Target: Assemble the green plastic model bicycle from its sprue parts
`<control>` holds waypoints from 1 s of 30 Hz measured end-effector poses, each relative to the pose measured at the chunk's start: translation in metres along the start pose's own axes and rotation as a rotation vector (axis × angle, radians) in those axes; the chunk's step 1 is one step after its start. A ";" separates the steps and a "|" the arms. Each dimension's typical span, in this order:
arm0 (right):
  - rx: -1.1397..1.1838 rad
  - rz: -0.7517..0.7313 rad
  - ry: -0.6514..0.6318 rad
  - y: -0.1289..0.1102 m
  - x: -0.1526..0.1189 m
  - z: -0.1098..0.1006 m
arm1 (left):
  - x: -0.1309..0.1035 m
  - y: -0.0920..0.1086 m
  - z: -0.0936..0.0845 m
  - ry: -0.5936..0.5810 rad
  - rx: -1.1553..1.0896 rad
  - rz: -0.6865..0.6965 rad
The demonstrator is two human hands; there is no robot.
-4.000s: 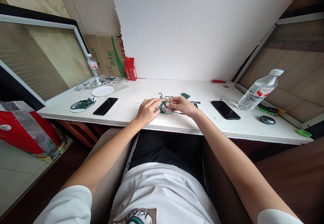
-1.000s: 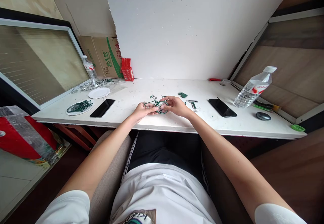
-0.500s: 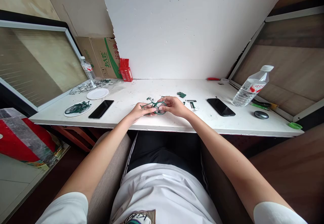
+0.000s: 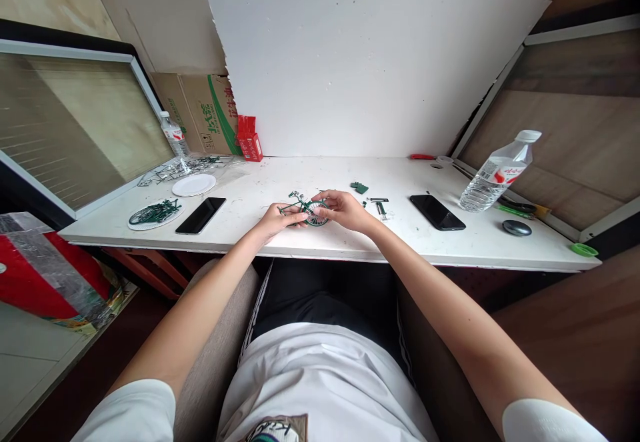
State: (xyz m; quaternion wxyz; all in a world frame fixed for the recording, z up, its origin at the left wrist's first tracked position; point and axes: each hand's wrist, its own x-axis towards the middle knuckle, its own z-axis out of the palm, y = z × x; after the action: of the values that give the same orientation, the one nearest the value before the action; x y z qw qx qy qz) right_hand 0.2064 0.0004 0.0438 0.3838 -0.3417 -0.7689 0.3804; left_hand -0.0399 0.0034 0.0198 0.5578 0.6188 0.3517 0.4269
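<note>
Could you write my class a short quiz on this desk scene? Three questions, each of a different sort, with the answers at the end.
1. Multiple choice: what do the left hand and the right hand hold between them?
A) a computer mouse
B) a small green bicycle
C) a water bottle

2. True or false: one phone lies to the left of the hands and another phone lies to their right.

3. Fill in the missing colour: the small box beside the cardboard carton is ____.

Key: 1 B; 2 true; 3 red.
</note>
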 end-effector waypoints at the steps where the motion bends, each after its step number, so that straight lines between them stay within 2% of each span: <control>1: -0.015 -0.001 0.028 -0.001 0.000 -0.001 | 0.001 -0.001 0.000 0.006 -0.012 0.003; 6: -0.152 -0.005 0.279 0.007 0.004 -0.017 | 0.003 -0.004 -0.002 0.129 -0.145 -0.016; 8: -0.275 0.025 0.330 0.017 0.003 -0.025 | 0.004 -0.005 -0.003 0.184 -0.209 -0.033; 12: -0.668 0.122 0.302 0.039 -0.001 -0.033 | 0.006 -0.005 -0.006 0.253 -0.287 -0.063; 14: -0.772 0.183 0.326 0.048 -0.003 -0.035 | 0.006 -0.005 -0.008 0.270 -0.321 -0.077; 22: -0.786 0.297 0.381 0.061 -0.003 -0.038 | 0.007 -0.004 -0.008 0.327 -0.384 -0.086; 30: -0.815 0.241 0.362 0.061 -0.003 -0.028 | 0.007 -0.001 -0.006 0.363 -0.403 -0.098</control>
State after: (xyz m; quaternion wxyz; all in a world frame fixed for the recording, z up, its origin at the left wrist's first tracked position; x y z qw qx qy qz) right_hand 0.2463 0.0360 0.0024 0.2991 -0.6128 -0.7311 0.0231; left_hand -0.0424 0.0120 0.0194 0.6176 0.3911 0.3833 0.5646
